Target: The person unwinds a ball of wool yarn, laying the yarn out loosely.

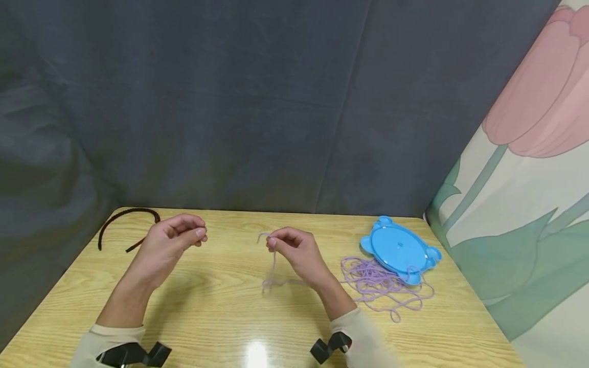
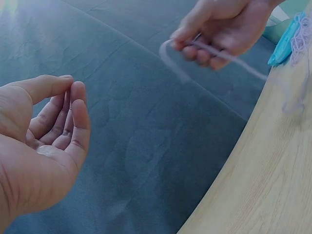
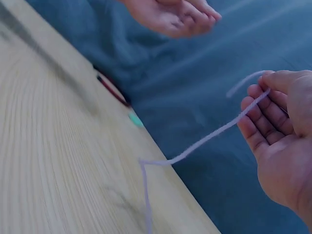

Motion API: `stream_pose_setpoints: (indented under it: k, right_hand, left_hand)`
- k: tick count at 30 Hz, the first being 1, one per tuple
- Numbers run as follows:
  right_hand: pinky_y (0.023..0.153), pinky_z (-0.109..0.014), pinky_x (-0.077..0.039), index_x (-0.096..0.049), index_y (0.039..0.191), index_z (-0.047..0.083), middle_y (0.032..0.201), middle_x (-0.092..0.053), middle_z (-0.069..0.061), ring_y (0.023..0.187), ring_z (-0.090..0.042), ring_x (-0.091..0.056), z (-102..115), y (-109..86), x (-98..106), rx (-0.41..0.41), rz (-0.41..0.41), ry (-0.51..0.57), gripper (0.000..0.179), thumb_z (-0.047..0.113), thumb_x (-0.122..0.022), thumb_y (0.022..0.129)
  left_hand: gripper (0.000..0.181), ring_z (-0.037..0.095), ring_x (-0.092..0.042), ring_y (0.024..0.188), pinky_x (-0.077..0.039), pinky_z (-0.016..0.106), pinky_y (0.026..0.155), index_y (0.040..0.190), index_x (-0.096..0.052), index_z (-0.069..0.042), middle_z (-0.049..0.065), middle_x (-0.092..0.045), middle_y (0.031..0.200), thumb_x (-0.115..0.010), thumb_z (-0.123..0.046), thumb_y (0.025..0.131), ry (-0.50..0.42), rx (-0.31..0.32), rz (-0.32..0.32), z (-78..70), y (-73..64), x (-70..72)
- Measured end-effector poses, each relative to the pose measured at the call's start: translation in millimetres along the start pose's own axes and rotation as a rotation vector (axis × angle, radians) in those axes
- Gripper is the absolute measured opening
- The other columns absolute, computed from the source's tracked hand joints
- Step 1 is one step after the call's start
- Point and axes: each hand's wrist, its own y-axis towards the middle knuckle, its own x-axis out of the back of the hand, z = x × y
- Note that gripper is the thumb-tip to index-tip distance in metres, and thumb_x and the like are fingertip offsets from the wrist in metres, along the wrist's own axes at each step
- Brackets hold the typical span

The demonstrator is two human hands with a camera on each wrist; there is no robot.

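Note:
My right hand pinches a lilac yarn between thumb and fingertips, above the middle of the table. A short free end curls past the fingertips, and the rest hangs down and runs along the table to a loose lilac pile on the right. A light blue bear-shaped lid or dish lies partly on that pile. Level with the right hand but apart from it, my left hand is raised, fingers loosely bent and thumb tip against the index finger. Nothing shows between them in the left wrist view.
A dark, curved band lies at the table's far left corner, partly behind the left hand. Near it, in the right wrist view, sits a small green thing. A dark grey cloth hangs behind the wooden table; flower-printed fabric borders the right.

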Motion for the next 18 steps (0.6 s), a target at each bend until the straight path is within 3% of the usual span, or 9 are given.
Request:
stream_pose_setpoints:
  k: [9, 18]
  right_hand:
    - [0.088, -0.024, -0.058, -0.069, 0.109, -0.009, 0.093, -0.072, 0.009, 0.088, -0.007, -0.068, -2, -35.8, 78, -0.04, -0.14, -0.134, 0.024, 0.014, -0.068, 0.1]
    - [0.084, -0.023, -0.057, -0.07, 0.113, -0.004, 0.096, -0.073, 0.007, 0.089, -0.009, -0.069, -4, -82.8, 151, -0.101, -0.262, -0.288, 0.025, 0.019, -0.065, 0.103]
  left_hand:
    - [0.01, 0.008, -0.067, 0.087, -0.055, 0.021, 0.08, 0.11, -0.068, -0.006, -0.006, -0.069, 0.095, -0.065, -0.007, 0.101, 0.038, 0.025, -0.007, 1.7, 0.7, 0.9]
    - [0.009, 0.01, -0.067, 0.087, -0.055, 0.022, 0.081, 0.109, -0.069, -0.008, -0.005, -0.069, 0.095, -0.065, -0.005, 0.101, 0.046, 0.007, -0.006, -0.6, -0.1, -1.3]
